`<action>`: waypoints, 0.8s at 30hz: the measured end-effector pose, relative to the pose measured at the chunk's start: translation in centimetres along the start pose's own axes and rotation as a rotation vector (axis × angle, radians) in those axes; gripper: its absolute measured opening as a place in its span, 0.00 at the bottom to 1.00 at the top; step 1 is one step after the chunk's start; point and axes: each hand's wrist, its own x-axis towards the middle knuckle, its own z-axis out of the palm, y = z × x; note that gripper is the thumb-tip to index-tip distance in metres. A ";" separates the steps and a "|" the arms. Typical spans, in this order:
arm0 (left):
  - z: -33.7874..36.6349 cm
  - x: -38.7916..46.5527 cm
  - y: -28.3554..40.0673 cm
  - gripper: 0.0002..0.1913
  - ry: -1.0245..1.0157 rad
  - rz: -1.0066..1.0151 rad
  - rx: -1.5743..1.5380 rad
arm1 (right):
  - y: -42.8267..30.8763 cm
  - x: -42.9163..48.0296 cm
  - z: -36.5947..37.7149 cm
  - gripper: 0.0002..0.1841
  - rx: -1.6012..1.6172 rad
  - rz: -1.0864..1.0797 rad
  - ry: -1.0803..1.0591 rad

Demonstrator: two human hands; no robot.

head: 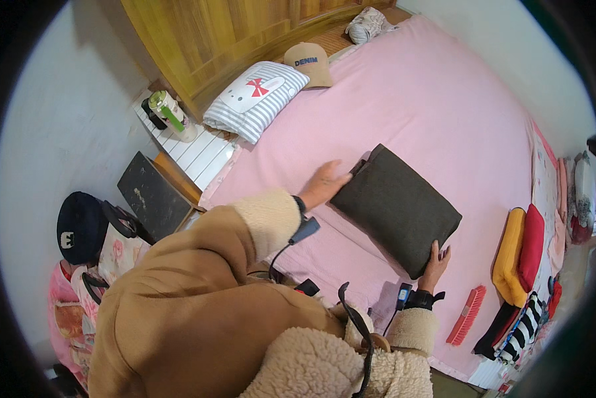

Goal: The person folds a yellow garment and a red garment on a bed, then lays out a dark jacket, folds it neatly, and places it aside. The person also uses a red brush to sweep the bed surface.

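Observation:
A dark grey-brown folded cloth (397,214), thick and roughly rectangular, lies in front of me on the pink bed cover (457,114). At its left edge is my left hand (325,185), thumb raised apart from the fingers, with fingertips at the fold. My right hand (434,266) touches the near right corner. One of its fingers lies against the cloth and others are spread beside it; whether it pinches the corner is hidden. Both wrists carry black straps with small devices, below the fleece cuffs of a tan coat (213,323).
A red brush (467,316) lies right of my right hand, near folded yellow (511,258) and red (531,246) textiles. A striped pillow (258,99) and tan cap (309,64) sit by the wooden headboard (228,45). A tumbler (173,117) stands on the white slatted surface (198,154).

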 end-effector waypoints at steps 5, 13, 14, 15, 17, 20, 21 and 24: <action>-8.1 0.3 -5.7 0.26 0.344 -0.307 -0.249 | 0.8 1.2 -1.0 0.38 0.239 0.251 -0.178; -19.5 0.5 -7.7 0.19 0.672 -0.666 -0.761 | -0.1 3.1 -0.6 0.30 0.480 0.568 -0.496; -20.1 0.6 -7.5 0.22 0.664 -0.664 -0.810 | -0.2 3.1 -0.5 0.30 0.499 0.612 -0.514; -20.5 0.7 -7.2 0.26 0.650 -0.671 -0.859 | -0.3 2.9 -0.3 0.29 0.544 0.655 -0.555; -20.9 1.1 -6.8 0.28 0.631 -0.628 -0.980 | -0.3 2.4 0.2 0.29 0.615 0.709 -0.591; -21.1 1.6 -6.3 0.28 0.619 -0.542 -1.095 | 0.1 1.4 1.2 0.28 0.703 0.749 -0.638; -21.1 1.7 -6.4 0.28 0.616 -0.499 -1.127 | 0.2 1.0 1.6 0.28 0.661 0.729 -0.604; -21.2 2.5 -7.0 0.25 0.677 -0.582 -1.166 | 0.3 -0.1 2.6 0.30 0.681 0.667 -0.610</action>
